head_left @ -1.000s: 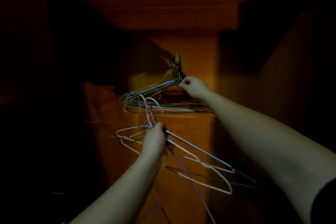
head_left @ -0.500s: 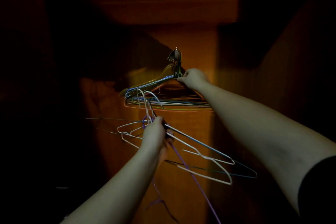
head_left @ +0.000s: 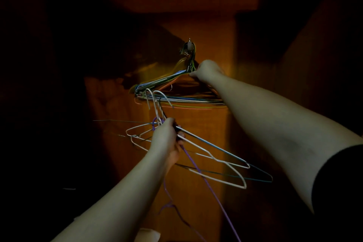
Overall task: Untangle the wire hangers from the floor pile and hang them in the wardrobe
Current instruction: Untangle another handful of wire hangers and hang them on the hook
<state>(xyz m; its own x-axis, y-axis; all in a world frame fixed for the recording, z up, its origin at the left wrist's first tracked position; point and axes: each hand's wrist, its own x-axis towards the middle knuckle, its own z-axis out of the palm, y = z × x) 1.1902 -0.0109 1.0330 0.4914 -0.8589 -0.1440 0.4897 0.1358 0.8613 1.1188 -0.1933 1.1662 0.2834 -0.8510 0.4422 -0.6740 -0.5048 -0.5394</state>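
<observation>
Inside the dim wooden wardrobe (head_left: 196,25), several coloured wire hangers (head_left: 163,82) hang bunched from a small metal hook (head_left: 189,46) on the back panel. My right hand (head_left: 206,70) pinches one of these hung hangers just below the hook. Lower down, my left hand (head_left: 167,137) grips a bundle of loose wire hangers (head_left: 220,161) by their necks. That bundle has white, blue-green and purple ones. Their hooks stick up above my fist, and their bodies fan out to the right and left.
The wardrobe's right wall (head_left: 304,65) and left side are very dark. A purple hanger (head_left: 212,190) trails down from the bundle toward the floor. A pale object (head_left: 147,235) lies at the bottom edge.
The view has shifted slightly, and both hands sit a little higher. My right hand stays at the hung hangers; my left still holds the bundle.
</observation>
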